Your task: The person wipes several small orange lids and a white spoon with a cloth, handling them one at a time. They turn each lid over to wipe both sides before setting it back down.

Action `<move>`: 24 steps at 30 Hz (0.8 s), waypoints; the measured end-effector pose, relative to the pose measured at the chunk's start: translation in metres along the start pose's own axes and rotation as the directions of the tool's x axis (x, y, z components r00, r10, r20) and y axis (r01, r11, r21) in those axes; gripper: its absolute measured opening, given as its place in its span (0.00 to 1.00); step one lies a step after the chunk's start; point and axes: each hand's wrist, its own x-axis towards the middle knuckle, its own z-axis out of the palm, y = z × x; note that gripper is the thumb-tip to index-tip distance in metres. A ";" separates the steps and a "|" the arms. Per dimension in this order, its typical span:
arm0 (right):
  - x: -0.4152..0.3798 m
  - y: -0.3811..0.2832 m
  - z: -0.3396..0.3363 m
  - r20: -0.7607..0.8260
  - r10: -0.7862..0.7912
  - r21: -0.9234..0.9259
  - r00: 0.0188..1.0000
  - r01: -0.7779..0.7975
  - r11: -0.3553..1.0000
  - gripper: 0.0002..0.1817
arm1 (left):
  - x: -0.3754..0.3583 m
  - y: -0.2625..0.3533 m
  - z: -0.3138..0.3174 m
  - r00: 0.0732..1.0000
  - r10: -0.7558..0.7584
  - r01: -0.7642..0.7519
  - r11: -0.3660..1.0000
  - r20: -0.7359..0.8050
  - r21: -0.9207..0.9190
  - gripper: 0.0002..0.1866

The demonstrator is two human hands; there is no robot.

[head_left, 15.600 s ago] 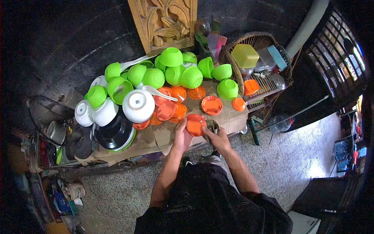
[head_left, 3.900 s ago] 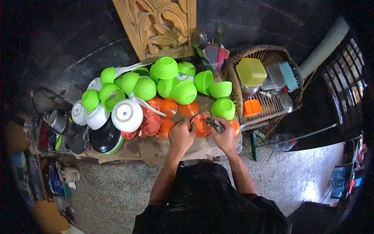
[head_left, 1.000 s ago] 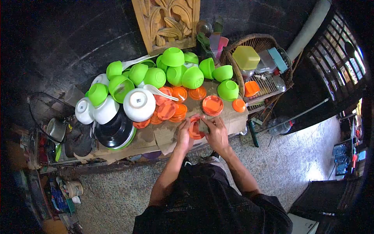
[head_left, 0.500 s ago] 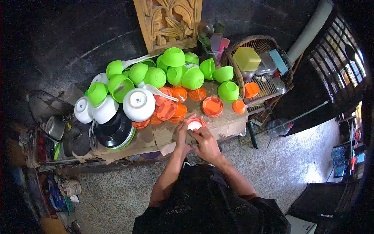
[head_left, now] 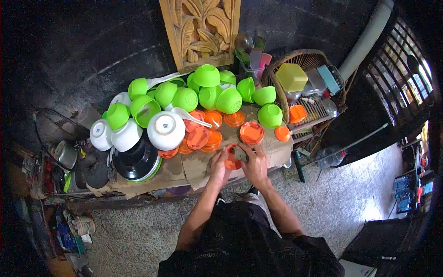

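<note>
Close to my body, a small orange dish point(head_left: 233, 162) is held level between my two hands at the table's front edge. My left hand point(head_left: 220, 167) closes on its left rim. On the other side my right hand point(head_left: 255, 162) grips the rim, its fingers bent over the far edge. A small stack of orange dishes point(head_left: 252, 133) sits just beyond my right fingertips. More orange dishes point(head_left: 198, 137) lie scattered to the left, with a white spoon point(head_left: 196, 119) reaching over them from beside a white bowl point(head_left: 166, 130).
Green bowls point(head_left: 206, 75) are heaped across the back of the cardboard-covered table point(head_left: 198, 171). Black plates point(head_left: 134, 161) are stacked at the left. A wicker chair point(head_left: 318, 54) holding plastic containers point(head_left: 291, 77) stands right. A carved wooden panel point(head_left: 203, 32) leans on the wall.
The orange dish between my hands now shows an orange inside where a white surface showed before. My right hand has shifted from over its middle to its right rim.
</note>
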 end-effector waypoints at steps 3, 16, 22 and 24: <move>-0.001 -0.009 0.016 -0.018 0.071 0.080 0.997 -0.069 0.994 0.32 | 0.001 0.000 -0.005 1.000 -0.019 0.020 0.997 0.016 -0.072 0.25; -0.030 -0.016 -0.016 0.226 -0.129 0.126 0.965 0.102 0.987 0.27 | -0.005 0.003 0.013 0.976 0.000 0.011 0.999 -0.216 0.048 0.21; -0.020 0.013 -0.018 0.137 -0.091 0.002 0.986 0.091 0.996 0.31 | -0.001 -0.002 0.011 0.993 0.115 -0.115 0.993 0.029 0.025 0.22; -0.009 0.011 -0.014 0.044 -0.065 -0.027 0.997 0.066 0.997 0.30 | -0.004 0.004 0.020 0.997 0.079 -0.079 0.997 0.014 -0.011 0.22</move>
